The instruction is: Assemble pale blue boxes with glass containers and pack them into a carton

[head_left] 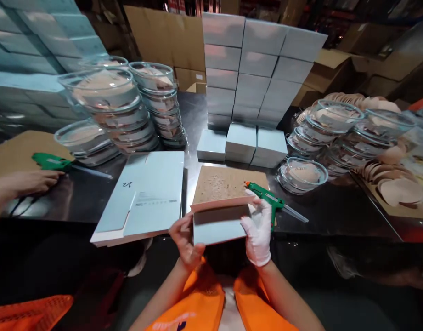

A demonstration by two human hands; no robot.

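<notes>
Between my two hands is a pale, partly folded cardboard box (220, 225), held up at the table's front edge with its inside showing. My bare left hand (186, 241) grips its left end, thumb on the near panel. On the right end, my right hand (259, 230) in a white glove is closed on the box. Just beyond lies a worn brown cardboard sheet (218, 184). A green glue gun (268, 197) with a clear glue stick rests on its right side, close to my gloved hand. Left of my hands lies a stack of flat, unfolded boxes (145, 197).
Finished boxes (240, 140) stand ahead, with a tall wall of them (252, 69) behind. Stacked clear glass dishes (111, 105) rise at left, others (302, 172) at right beside round tan pieces (400, 191). A co-worker's hand (32, 181) is by another green glue gun (53, 162).
</notes>
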